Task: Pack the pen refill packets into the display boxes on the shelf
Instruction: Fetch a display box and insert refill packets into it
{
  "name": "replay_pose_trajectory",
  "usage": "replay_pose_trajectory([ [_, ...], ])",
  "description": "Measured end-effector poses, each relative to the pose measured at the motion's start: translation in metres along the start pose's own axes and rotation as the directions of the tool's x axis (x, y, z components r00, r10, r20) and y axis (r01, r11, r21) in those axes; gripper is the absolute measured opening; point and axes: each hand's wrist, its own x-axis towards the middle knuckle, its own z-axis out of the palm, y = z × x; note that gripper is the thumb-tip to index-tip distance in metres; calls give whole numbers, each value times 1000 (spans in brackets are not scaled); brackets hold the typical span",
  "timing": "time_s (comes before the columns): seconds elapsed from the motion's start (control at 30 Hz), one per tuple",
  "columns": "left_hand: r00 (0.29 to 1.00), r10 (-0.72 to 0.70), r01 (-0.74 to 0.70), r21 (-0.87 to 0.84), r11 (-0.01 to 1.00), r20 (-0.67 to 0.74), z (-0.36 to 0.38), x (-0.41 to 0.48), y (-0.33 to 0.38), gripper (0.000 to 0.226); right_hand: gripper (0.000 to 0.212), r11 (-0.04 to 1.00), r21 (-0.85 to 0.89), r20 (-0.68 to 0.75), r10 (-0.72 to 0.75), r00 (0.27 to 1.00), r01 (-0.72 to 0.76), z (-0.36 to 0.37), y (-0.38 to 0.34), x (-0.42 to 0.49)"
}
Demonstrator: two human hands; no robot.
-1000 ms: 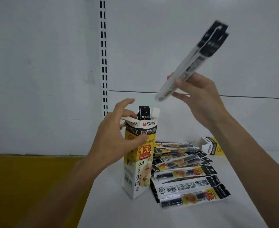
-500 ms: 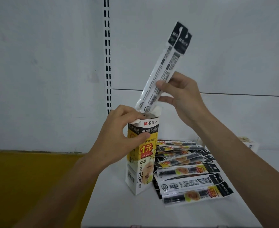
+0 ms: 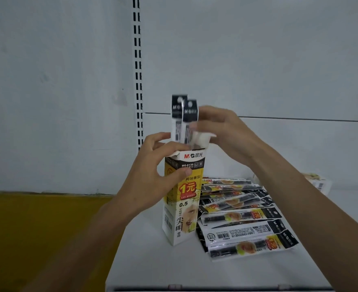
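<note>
Left hand (image 3: 152,178) grips display box (image 3: 184,209), right hand (image 3: 224,133) holds 2 packets (image 3: 184,114) in it

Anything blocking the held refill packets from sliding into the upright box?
Nothing visible: the two black-topped refill packets, pinched by the right hand, stand in the open mouth of the yellow-and-white cardboard display box the left hand grips.
</note>
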Motion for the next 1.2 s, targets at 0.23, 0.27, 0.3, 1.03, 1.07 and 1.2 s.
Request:
replay_pose_trajectory([
  [0.23,1000,13,-12,30,999,-14,2,-1,-1,56,12,970,-240,23,-32,999,37,2,2,2],
  [0.27,1000,15,-15,23,1000,-15,2,-1,0,63,11,965,-262,35,-7,999,16,2,3,2],
  [0.3,1000,26,-26,11,1000,-17,2,0,1,70,14,971,-240,32,3,999,5,2,4,2],
  [1.03,990,34,-28,44,999,-140,2,4,-20,39,32,974,-209,-57,-100,993,86,2,24,-7],
  [1.07,987,24,-16,50,999,-159,1,4,-22,39,28,979,-186,-135,-107,985,81,-6,34,-7],
  [1.2,986,16,-9,44,999,-168,0,4,-25,44,30,711,-684,12,236,972,-164,-33,79,-13],
])
